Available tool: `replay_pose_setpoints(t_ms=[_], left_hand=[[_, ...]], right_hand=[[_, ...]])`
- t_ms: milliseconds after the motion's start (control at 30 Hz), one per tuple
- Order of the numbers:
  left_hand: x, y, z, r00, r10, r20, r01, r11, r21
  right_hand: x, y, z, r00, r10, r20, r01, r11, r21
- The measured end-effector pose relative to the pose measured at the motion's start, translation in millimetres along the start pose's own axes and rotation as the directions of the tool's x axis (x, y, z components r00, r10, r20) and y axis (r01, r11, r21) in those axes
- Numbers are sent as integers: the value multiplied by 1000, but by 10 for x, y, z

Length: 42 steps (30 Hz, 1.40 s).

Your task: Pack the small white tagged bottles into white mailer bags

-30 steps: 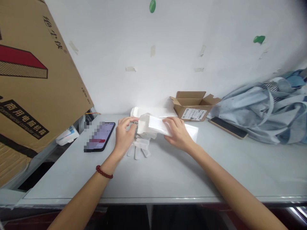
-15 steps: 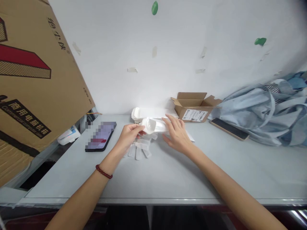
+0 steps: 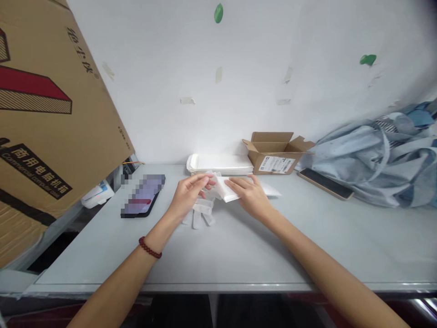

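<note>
White packet (image 3: pixel 226 191), right hand (image 3: pixel 251 197) holding it palm-down, left hand (image 3: pixel 188 191) curled by its end, grip unclear.

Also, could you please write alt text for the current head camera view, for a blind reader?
A person's right hand holds a white packet over a grey table, with the left hand at its left end, near small translucent pieces. Behind them are a white stack and an open cardboard box.

The grey tabletop (image 3: pixel 211 262) carries a phone (image 3: pixel 145 193) near its left edge, white packets (image 3: pixel 221 162) and a box (image 3: pixel 254 159) along the back edge, pale strips (image 3: pixel 197 219) before them, another phone (image 3: pixel 326 183) and blue cloth (image 3: pixel 362 157) toward the back right corner.
</note>
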<state>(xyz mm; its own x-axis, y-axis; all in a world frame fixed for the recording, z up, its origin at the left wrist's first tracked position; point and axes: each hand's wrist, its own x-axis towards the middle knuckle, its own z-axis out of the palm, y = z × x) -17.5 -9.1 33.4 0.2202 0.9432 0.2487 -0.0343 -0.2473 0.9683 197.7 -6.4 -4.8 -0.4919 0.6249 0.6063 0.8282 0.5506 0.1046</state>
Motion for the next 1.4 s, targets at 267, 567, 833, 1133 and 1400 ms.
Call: replay_pose_setpoints(t_ms=[267,567,833,1133,1400], left_hand=[[-96,-77,83,925,338,174,-380,828,412],[93,-74,260,792,467,393,-605,516,606],[494,-10,769,958,130,257,-259,778,572],[606,-89,965,908,-276,316,76,848,525],[646,-93,962,934,-223,278,17,808,589]], right_hand=[[45,25,-118,989,9,-148,-9,1000,5],[91,215,-311,959,123,-254,-138,989,-43],[42,567,-272,939,228,-258,-265,957,-120],[-65,741,106,955,288,-74,-291,956,-39],[-126,687,359,950,309,50,-309,951,4]])
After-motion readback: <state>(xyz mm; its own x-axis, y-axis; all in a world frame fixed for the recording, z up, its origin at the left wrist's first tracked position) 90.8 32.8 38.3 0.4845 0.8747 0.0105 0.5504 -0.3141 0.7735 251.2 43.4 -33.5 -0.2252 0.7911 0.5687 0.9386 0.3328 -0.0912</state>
